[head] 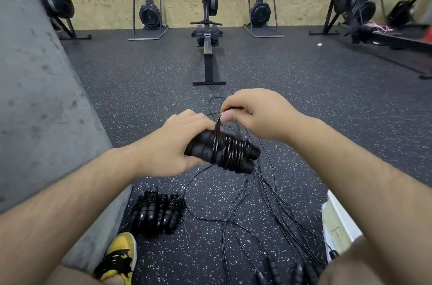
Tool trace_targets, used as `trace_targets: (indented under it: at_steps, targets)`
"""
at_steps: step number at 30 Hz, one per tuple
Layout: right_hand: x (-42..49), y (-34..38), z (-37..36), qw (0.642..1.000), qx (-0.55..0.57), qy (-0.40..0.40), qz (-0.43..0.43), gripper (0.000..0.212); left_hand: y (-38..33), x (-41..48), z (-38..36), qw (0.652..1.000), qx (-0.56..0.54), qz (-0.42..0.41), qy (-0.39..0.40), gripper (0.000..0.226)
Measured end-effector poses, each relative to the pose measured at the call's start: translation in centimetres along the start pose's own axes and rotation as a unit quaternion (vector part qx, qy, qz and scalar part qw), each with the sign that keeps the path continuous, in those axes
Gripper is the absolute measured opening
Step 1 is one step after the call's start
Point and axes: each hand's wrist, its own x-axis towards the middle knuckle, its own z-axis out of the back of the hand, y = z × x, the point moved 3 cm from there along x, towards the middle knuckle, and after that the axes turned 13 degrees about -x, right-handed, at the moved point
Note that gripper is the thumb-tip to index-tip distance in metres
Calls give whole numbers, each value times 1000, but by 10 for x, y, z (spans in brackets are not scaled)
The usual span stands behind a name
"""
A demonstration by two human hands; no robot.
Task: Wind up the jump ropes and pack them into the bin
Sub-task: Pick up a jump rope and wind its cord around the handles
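Winding step, mid-wrap. Main risk: the loose cables (264, 205) on the floor (140, 88) lie crossed in one tangle, so pulling slack into the wrap could drag a neighbouring rope along or knot it. Second risk: the turns sit toward the free end of the handles (203, 148); if tension drops, coils will likely slide off and spring open, since the cable looks thin and stiff. Left hand (177, 144) grip is closed round the paired black handles, held above the floor at centre frame. Right hand (259, 114) pinches a cable loop (218, 125) between thumb and fingertips, just above the handles. Handles look ribbed, matte black, with many tight glossy turns across them. A cluster of wound ropes (159, 212) lies on the floor beside a yellow shoe (119, 254); unwound handles (273, 268) lie near the bottom edge. The pale box (339, 226) at right is probably the bin; its contents are hidden.
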Motion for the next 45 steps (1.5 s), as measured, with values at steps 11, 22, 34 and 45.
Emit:
trace_targets:
  at_steps: [11,22,34,45]
  targets:
    - [-22,12,-31,944,220,230,-80,15,-20,-5,4,977,-163,49,-132,77]
    - [-15,68,-58,953,198,212,-90,35,31,-6,20,975,-25,118,-187,79]
    - [-16,67,-6,993,-46,106,16,24,32,-3,18,982,16,117,-147,73]
    - [-10,52,3,977,-170,-55,114,34,19,1,8,995,-35,83,-33,60]
